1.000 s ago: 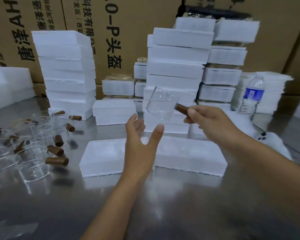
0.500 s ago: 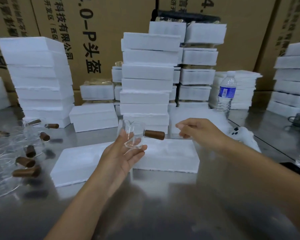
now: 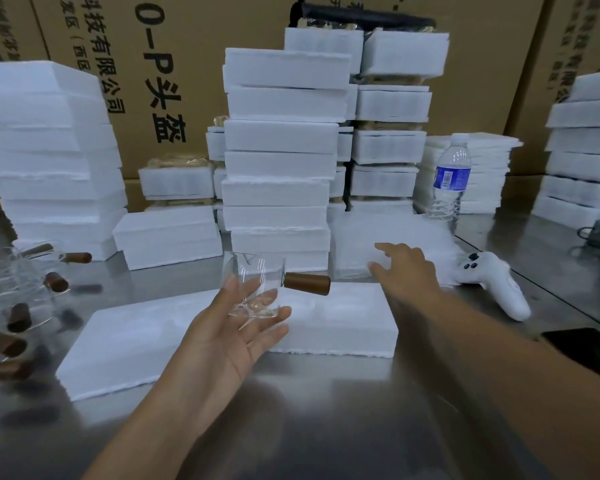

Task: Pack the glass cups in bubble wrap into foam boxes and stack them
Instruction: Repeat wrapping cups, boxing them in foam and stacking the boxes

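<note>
The left hand is palm up with the fingers pretty much straight. One glass cup just sits upright on those fingers, thumb standing beside it, nothing curled round it. The cup's up off the table right in front of the tall middle stack of foam boxes, level with the stack's bottom boxes. Its brown handle sticks out sideways to the right.

The right hand is spread wide and holding nothing, reaching at a low pile of thin white sheets that lies just right of the stack's foot. Can't tell from here if the fingertips actually touch the pile, or if it's bubble wrap at all, it's too washed out.

Two flat foam slabs lie side by side on the steel table in front of the stack, underneath the cup. Well off to the left of the stack there's a bunch of other glass cups with the same brown handles, kinda blurry. To the right of the stack a water bottle stands upright beyond the sheet pile, and a white controller lies nearer, just past the right hand. Behind the stack are cardboard cartons with black print.
</note>
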Demonstrator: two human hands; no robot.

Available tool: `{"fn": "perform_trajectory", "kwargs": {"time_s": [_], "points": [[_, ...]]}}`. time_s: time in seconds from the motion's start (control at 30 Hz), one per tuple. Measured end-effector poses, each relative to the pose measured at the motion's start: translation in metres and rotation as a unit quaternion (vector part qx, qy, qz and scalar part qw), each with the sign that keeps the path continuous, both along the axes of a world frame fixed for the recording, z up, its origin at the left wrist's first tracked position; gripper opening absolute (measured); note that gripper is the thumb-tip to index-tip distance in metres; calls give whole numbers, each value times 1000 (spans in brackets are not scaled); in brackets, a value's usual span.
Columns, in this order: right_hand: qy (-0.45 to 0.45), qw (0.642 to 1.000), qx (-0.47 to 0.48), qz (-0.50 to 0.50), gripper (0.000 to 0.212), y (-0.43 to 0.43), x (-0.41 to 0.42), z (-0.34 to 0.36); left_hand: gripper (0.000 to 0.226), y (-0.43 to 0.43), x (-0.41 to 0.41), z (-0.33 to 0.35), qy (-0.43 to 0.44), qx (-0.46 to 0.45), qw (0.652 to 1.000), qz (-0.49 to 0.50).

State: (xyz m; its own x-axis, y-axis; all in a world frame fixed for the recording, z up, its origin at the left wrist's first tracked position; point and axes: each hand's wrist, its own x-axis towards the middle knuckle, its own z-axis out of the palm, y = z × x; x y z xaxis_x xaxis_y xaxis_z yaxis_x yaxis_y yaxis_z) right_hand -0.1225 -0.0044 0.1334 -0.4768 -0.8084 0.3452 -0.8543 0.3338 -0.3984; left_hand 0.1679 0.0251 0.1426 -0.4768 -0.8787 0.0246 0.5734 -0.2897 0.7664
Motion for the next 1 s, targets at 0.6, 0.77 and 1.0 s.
{"fn": "perform_trajectory", "kwargs": {"time_s": [0.6, 0.77, 1.0], "points": [[86, 984, -133, -84, 21, 1, 24, 26, 56, 0, 5, 3, 43, 17, 999, -11], [-66, 944, -318, 58, 7, 27, 64, 55, 55, 0, 10, 9, 83, 26, 996, 1], [-77, 918, -277, 274, 3, 87, 150, 15, 55, 1, 20, 10, 132, 37, 990, 29]]}}
